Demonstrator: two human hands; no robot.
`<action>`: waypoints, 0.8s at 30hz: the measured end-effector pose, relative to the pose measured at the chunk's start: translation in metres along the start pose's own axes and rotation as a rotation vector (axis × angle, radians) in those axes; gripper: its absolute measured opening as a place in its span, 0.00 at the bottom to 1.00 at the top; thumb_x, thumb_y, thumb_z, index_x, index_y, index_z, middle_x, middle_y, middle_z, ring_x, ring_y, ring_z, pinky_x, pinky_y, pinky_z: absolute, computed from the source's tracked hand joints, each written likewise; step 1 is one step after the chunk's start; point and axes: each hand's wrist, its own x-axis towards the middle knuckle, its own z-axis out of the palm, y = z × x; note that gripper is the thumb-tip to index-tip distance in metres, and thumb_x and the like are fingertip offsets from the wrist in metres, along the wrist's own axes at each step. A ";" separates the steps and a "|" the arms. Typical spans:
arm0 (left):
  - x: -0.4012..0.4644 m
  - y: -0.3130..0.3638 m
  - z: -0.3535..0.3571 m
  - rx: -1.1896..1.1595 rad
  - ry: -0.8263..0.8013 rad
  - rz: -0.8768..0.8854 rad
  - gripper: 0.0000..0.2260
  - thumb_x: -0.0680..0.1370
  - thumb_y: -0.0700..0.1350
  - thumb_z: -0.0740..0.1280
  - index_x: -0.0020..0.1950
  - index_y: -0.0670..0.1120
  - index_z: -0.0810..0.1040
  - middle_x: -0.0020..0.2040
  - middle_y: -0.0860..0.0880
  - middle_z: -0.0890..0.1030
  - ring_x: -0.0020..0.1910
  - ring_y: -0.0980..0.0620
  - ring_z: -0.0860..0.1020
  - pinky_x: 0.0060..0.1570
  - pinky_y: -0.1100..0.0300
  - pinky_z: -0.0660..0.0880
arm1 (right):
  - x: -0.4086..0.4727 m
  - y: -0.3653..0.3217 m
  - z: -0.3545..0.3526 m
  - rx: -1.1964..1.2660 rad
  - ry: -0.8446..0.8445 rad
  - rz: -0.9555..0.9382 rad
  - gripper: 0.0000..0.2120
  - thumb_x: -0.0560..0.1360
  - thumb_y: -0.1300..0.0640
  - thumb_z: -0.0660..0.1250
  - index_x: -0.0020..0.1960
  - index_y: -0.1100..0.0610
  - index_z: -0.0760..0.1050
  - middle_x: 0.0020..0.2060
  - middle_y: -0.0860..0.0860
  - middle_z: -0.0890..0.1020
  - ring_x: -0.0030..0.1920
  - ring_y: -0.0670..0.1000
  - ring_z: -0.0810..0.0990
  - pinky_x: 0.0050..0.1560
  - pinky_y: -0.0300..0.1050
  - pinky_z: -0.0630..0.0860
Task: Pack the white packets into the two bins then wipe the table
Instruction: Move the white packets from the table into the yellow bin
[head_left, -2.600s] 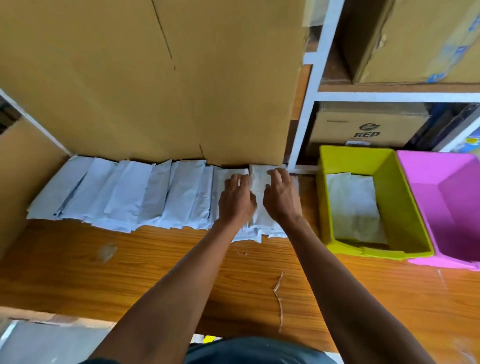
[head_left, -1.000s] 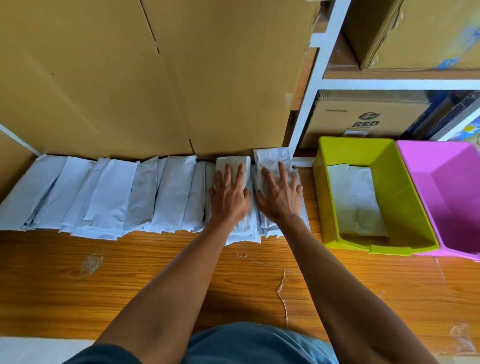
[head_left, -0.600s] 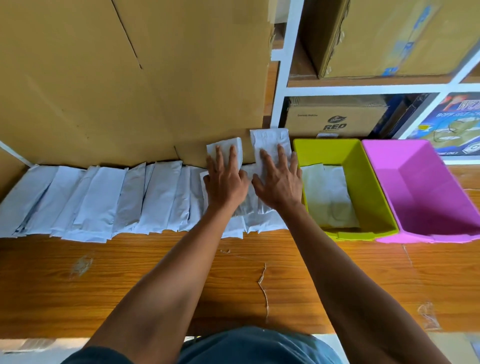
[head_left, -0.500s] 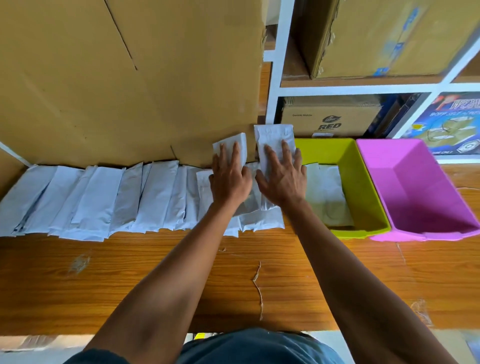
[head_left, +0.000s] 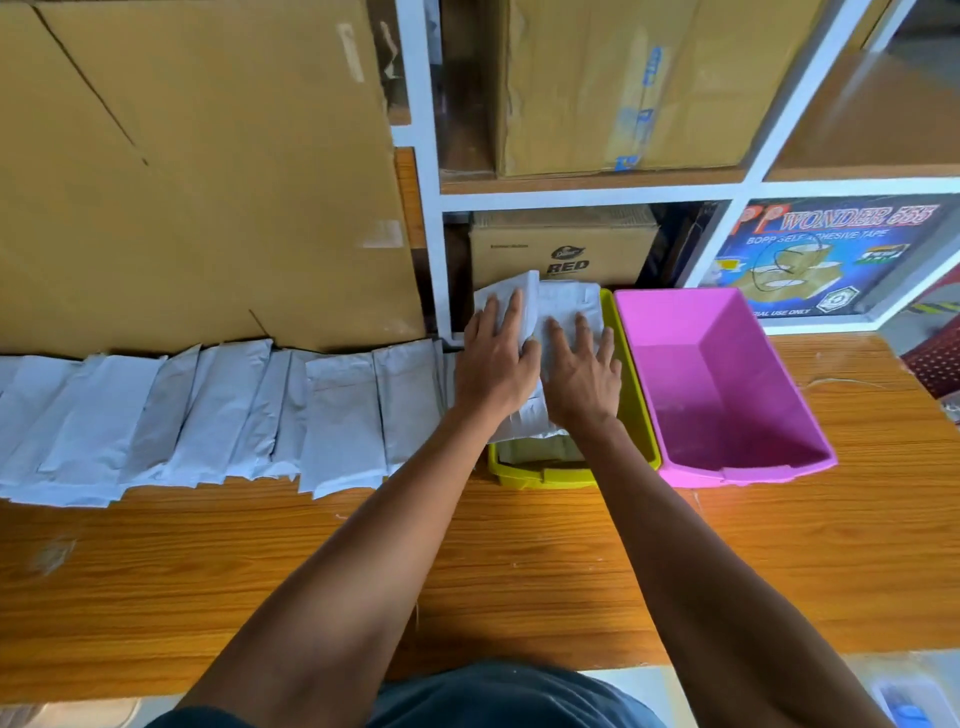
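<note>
A long row of white packets (head_left: 218, 415) lies overlapped along the back of the worktop (head_left: 363, 561), against a big cardboard sheet (head_left: 197, 171). Their near ends are uneven and close to loose; a careless sweep of a forearm could drag several out of line or toward the front edge.

The left hand (head_left: 493, 364) holds one stack of packets (head_left: 506, 301) with fingers laid straight over the top, the thumb curled round its edge. Just beside it, the right hand (head_left: 584, 371) presses a second stack (head_left: 566, 306) with fingers spread; what the thumb does underneath is hidden. Both stacks sit over the yellow bin (head_left: 530, 475), which already holds some packets. The slick stacks could fan apart and spill over the rim if released unevenly, or catch the bin's far wall.

The pink bin (head_left: 727, 395), touching the yellow one, holds nothing visible; a hard push might shove both bins sideways.
</note>
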 end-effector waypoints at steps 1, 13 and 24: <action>0.002 0.006 0.007 0.005 -0.007 0.001 0.30 0.86 0.53 0.58 0.87 0.53 0.53 0.87 0.44 0.52 0.84 0.41 0.53 0.80 0.39 0.61 | 0.000 0.007 0.002 -0.015 -0.018 -0.004 0.38 0.82 0.55 0.66 0.85 0.44 0.48 0.85 0.55 0.47 0.83 0.71 0.45 0.76 0.68 0.64; 0.025 0.018 0.040 0.027 -0.026 -0.060 0.29 0.86 0.54 0.57 0.87 0.54 0.53 0.87 0.44 0.52 0.84 0.40 0.53 0.80 0.39 0.59 | 0.022 0.045 0.048 -0.154 -0.245 -0.059 0.65 0.70 0.53 0.83 0.85 0.48 0.35 0.83 0.60 0.36 0.82 0.73 0.41 0.78 0.65 0.65; 0.047 0.009 0.058 0.045 -0.106 -0.066 0.30 0.86 0.55 0.55 0.87 0.54 0.52 0.87 0.46 0.50 0.85 0.43 0.52 0.81 0.39 0.59 | 0.046 0.059 0.081 -0.242 -0.459 -0.011 0.51 0.82 0.46 0.68 0.84 0.54 0.30 0.82 0.63 0.31 0.81 0.68 0.30 0.82 0.63 0.40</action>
